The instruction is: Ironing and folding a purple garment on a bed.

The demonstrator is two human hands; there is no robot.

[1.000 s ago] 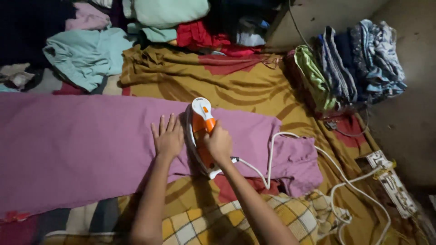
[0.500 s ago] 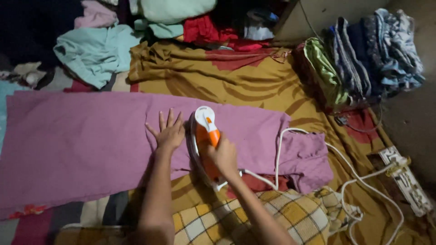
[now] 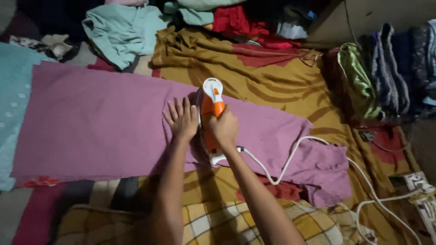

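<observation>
My right hand (image 3: 225, 127) grips the orange and white iron (image 3: 210, 119), which sits on the long purple cloth (image 3: 104, 122) with its tip pointing away from me, and my left hand (image 3: 182, 119) lies open and flat just beside it.

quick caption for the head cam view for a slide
Right hand grips an orange-and-white iron on a long purple cloth, left hand flat beside it.
</observation>
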